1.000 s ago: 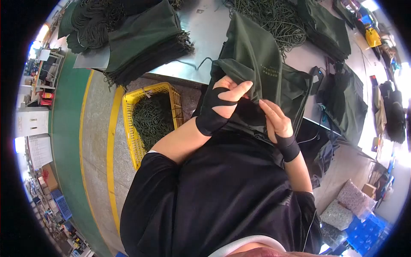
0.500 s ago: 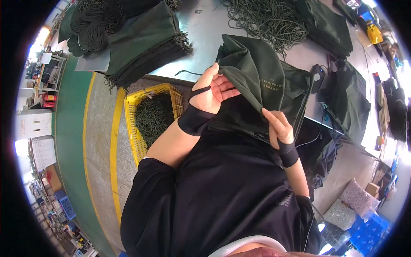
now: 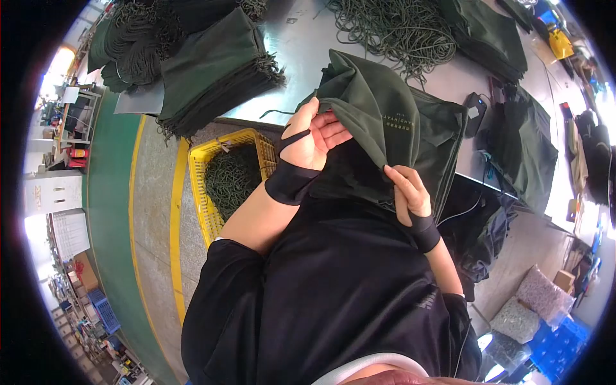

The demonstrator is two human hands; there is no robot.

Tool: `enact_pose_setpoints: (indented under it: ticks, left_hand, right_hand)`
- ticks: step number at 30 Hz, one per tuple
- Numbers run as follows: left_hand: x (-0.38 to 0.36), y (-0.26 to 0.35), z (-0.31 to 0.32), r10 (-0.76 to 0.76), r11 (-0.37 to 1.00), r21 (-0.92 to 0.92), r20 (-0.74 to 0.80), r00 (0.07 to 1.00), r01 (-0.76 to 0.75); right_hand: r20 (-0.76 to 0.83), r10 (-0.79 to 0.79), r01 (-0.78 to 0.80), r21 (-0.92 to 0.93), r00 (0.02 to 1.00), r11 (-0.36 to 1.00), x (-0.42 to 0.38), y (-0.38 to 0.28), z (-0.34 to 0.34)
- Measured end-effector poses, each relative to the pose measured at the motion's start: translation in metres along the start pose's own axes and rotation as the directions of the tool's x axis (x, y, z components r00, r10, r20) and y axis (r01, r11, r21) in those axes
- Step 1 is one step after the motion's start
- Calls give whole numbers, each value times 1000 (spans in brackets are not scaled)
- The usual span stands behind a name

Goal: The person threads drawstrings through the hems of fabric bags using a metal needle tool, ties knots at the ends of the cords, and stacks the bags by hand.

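A dark green fabric bag [image 3: 369, 106] with small gold lettering lies partly lifted and folded in front of me. My left hand [image 3: 308, 142], wearing a black wrist band, is closed on the bag's left edge between thumb and fingers; the other fingers curl behind the cloth. A thin dark cord [image 3: 276, 113] sticks out to the left of that thumb. At the lower edge of the cloth, my right hand [image 3: 410, 192] pinches the fabric with thumb and forefinger. More green bags [image 3: 449, 128] are stacked beneath, on the right.
Stacked green bags [image 3: 212, 64] with corded ends stand at the table's left. Loose green cords [image 3: 398, 32] lie heaped at the back. A yellow basket [image 3: 200, 186] holding cords sits on the floor left of the table. A dark phone-like device [image 3: 475, 112] rests to the right.
Both hands have shifted slightly left with the bag's edge, the right hand a little more. Each keeps its grip on the cloth.
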State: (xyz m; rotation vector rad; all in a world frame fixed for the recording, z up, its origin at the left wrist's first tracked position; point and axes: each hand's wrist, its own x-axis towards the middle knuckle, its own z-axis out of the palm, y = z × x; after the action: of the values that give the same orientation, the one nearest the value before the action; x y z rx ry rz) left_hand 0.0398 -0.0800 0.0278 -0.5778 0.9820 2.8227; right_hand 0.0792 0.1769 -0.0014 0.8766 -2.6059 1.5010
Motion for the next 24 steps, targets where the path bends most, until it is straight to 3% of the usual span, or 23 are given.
enact_pose_setpoints:
  ticks: [7,12,18,24]
  left_hand:
    - [3,-7,0,43,999,6,-59,997,-43]
    - [6,-8,3,54,987,155,-41,998,-47]
    - [3,-16,5,145,987,78,-62,988,-140]
    - [4,-17,3,139,990,54,-106,985,-134]
  right_hand:
    - [9,41,-41,78,999,996,0,0,5]
    - [12,53,-54,128,999,990,-3,7,7]
    - [-14,102,-97,207,995,974,-6,7,14]
    - [-9,110,-106,195,994,975,-9,6,15]
